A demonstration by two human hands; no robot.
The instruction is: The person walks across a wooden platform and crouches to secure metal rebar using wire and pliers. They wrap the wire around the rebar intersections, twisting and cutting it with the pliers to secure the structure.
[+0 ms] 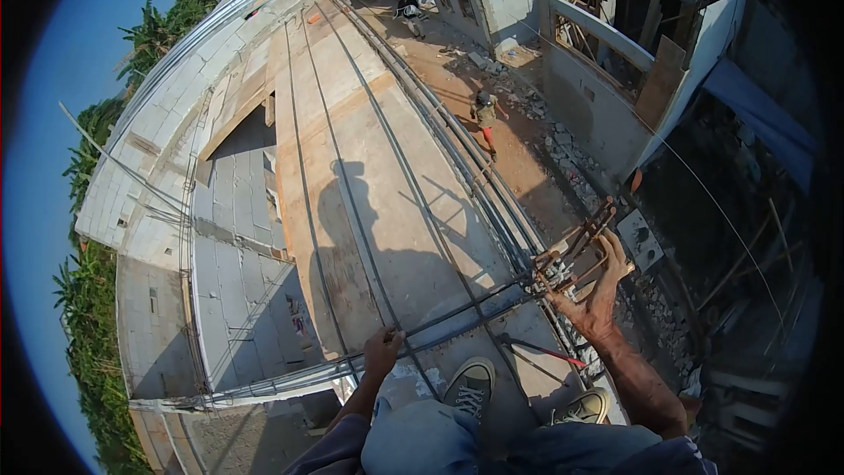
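Observation:
My left hand (383,352) is closed at a crossing of thin steel rebar, with its fingertips on a long bar (444,321) that runs across the boards in front of me. My right hand (600,295) curls around the rusty bent rebar ends (585,251) at the corner of the rebar bundle. Several long rebars (365,237) stretch away over plywood sheets. Beside my right shoe (585,406) lies a dark metal tool with a red grip (564,357). My left shoe (470,387) stands on the formwork near the bars.
A drop lies to the right, down to a dirt path with rubble (563,145) and a person (485,119) walking. Another person (409,9) is farther off. Left are a gap beside the plywood and block walls (233,273). A thin line (703,185) crosses at right.

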